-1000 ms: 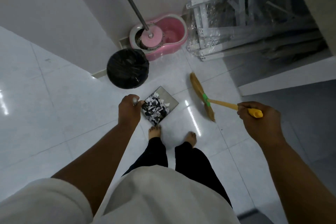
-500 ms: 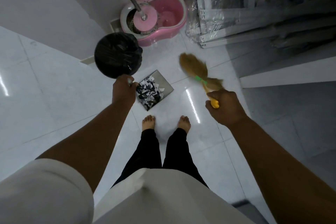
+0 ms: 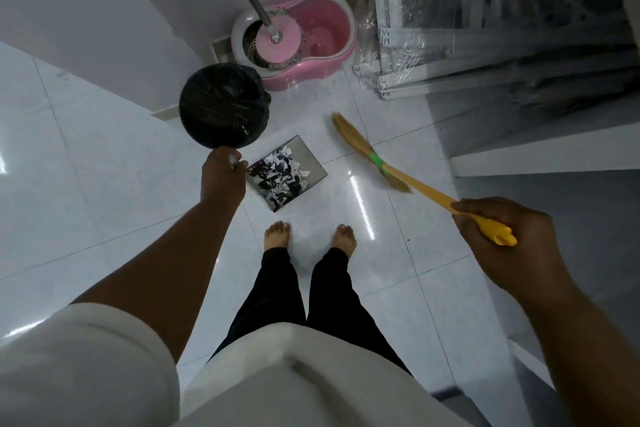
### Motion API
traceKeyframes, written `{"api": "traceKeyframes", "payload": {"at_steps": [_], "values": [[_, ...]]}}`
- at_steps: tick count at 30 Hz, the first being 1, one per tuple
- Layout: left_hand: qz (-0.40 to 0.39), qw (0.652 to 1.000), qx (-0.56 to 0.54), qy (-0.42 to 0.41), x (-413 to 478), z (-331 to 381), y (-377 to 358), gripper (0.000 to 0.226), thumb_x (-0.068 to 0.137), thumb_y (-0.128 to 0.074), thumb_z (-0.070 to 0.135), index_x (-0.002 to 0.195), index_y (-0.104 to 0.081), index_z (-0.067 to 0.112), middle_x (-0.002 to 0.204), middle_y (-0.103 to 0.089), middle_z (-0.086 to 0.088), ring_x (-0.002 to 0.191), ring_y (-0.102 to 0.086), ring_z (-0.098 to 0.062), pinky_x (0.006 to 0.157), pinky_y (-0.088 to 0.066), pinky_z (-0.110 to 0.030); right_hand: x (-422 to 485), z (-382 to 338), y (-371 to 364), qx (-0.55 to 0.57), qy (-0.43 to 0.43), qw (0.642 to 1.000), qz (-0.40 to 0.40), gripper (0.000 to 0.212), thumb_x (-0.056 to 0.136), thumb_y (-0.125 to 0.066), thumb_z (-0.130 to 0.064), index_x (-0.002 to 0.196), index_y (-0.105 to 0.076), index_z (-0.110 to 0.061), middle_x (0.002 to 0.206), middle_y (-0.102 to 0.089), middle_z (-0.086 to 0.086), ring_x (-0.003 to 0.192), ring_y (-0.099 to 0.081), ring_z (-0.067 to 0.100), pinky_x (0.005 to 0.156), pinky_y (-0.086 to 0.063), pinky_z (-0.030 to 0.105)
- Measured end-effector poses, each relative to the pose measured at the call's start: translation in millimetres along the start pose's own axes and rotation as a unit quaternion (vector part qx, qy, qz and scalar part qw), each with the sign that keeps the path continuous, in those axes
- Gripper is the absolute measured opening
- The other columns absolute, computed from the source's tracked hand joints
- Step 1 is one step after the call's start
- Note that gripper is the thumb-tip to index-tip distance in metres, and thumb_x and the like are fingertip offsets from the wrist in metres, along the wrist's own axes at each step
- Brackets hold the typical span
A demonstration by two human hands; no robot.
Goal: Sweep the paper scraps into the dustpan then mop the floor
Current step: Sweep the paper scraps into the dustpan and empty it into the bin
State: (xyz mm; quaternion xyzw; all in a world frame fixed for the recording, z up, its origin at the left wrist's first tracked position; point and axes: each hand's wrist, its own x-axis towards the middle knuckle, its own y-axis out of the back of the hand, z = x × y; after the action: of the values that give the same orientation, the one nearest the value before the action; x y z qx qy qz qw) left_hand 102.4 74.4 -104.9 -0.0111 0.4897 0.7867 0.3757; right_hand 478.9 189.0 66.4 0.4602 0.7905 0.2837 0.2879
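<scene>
I stand on the white floor. The mop bucket with the mop is at the wall, the black bin just beside it. My right hand grips the broom. My left hand is closed on the dustpan, which holds the paper scraps

Black bin and mop bucket crowd wall side; bare floor open left.
</scene>
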Motion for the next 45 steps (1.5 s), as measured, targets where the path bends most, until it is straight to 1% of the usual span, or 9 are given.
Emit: {"api": "traceKeyframes", "payload": {"at_steps": [10, 15, 20, 26, 29, 31, 38, 41, 45], "values": [[0.047, 0.997, 0.006, -0.063, -18, -29, 52, 0.010, 0.089, -0.070, 0.014, 0.097, -0.067, 0.008, 0.097, -0.069, -0.006, 0.090, -0.065, -0.022, 0.082, -0.048, -0.027, -4, 1, -29, 0.060, -0.080, 0.993, 0.067, 0.009, 0.086, -0.070, -0.018, 0.090, -0.074, -0.025, 0.081, -0.072, -0.011, 0.073, -0.068, 0.005, 0.067, -0.050, 0.009], [0.049, 0.995, -0.023, -0.087, -44, -23, 91, 0.009, 0.089, -0.072, 0.016, 0.093, -0.065, 0.012, 0.091, -0.068, 0.001, 0.085, -0.063, -0.016, 0.079, -0.048, -0.025, -5, -42, -1, 0.013, -0.058, 0.997, 0.048, 0.005, 0.084, -0.072, -0.026, 0.083, -0.073, -0.021, 0.074, -0.070, -0.009, 0.065, -0.066, 0.008, 0.062, -0.050, 0.013], [0.090, 0.989, -0.058, -0.101, -61, -2, 139, 0.010, 0.088, -0.073, 0.025, 0.088, -0.063, 0.024, 0.087, -0.067, 0.010, 0.078, -0.060, -0.007, 0.071, -0.043, -0.013, -5, -87, 35, -0.043, -0.020, 0.999, 0.025, 0.011, 0.080, -0.077, -0.008, 0.084, -0.073, -0.018, 0.072, -0.069, 0.000, 0.063, -0.063, 0.013, 0.059, -0.046, 0.022], [0.131, 0.974, -0.109, -0.147, -80, 25, 191, 0.011, 0.085, -0.075, 0.022, 0.088, -0.064, 0.023, 0.082, -0.066, 0.011, 0.073, -0.057, 0.003, 0.068, -0.042, -0.007, -11, -140, 68, -0.077, 0.036, 0.995, 0.052, 0.020, 0.072, -0.082, -0.008, 0.079, -0.072, -0.024, 0.064, -0.063, -0.018, 0.055, -0.058, 0.002, 0.056, -0.038, -0.003], [0.143, 0.966, -0.111, -0.183, -92, 37, 213, 0.011, 0.085, -0.075, 0.016, 0.086, -0.064, 0.019, 0.081, -0.066, 0.010, 0.076, -0.057, 0.003, 0.064, -0.038, -0.001, -13, -160, 75, -0.055, 0.068, 0.995, 0.044, 0.029, 0.073, -0.081, -0.010, 0.077, -0.066, -0.034, 0.063, -0.066, -0.011, 0.056, -0.062, 0.007, 0.056, -0.048, 0.013], [0.155, 0.964, -0.106, -0.189, -98, 44, 229, 0.011, 0.086, -0.074, 0.016, 0.085, -0.063, 0.018, 0.081, -0.066, 0.008, 0.076, -0.057, 0.000, 0.064, -0.038, -0.002, -14, -169, 78, -0.034, 0.076, 0.996, 0.040, 0.028, 0.075, -0.079, -0.013, 0.077, -0.065, -0.038, 0.064, -0.069, -0.009, 0.058, -0.066, 0.010, 0.059, -0.052, 0.024], [0.211, 0.952, -0.088, -0.203, -109, 48, 277, 0.009, 0.087, -0.072, 0.023, 0.086, -0.064, 0.020, 0.082, -0.066, 0.012, 0.075, -0.059, -0.004, 0.067, -0.043, -0.011, -15, -193, 73, -0.016, 0.087, 0.996, 0.005, 0.027, 0.074, -0.081, -0.015, 0.078, -0.068, -0.038, 0.069, -0.068, -0.020, 0.067, -0.064, 0.001, 0.059, -0.047, 0.010], [0.236, 0.946, -0.089, -0.202, -107, 46, 288, 0.009, 0.087, -0.072, 0.022, 0.086, -0.064, 0.020, 0.082, -0.066, 0.012, 0.075, -0.058, -0.004, 0.067, -0.040, -0.007, -16, -200, 67, -0.022, 0.101, 0.995, -0.005, 0.027, 0.074, -0.082, -0.014, 0.077, -0.068, -0.037, 0.069, -0.067, -0.021, 0.065, -0.063, 0.000, 0.056, -0.045, 0.006], [0.250, 0.937, -0.072, -0.234, -104, 44, 284, 0.011, 0.089, -0.070, 0.019, 0.085, -0.061, 0.014, 0.083, -0.065, 0.005, 0.077, -0.058, -0.013, 0.070, -0.048, -0.024, -16, -206, 58, -0.015, 0.115, 0.993, -0.021, 0.027, 0.075, -0.080, -0.016, 0.079, -0.069, -0.040, 0.069, -0.069, -0.017, 0.060, -0.064, 0.004, 0.056, -0.049, 0.014]]}}
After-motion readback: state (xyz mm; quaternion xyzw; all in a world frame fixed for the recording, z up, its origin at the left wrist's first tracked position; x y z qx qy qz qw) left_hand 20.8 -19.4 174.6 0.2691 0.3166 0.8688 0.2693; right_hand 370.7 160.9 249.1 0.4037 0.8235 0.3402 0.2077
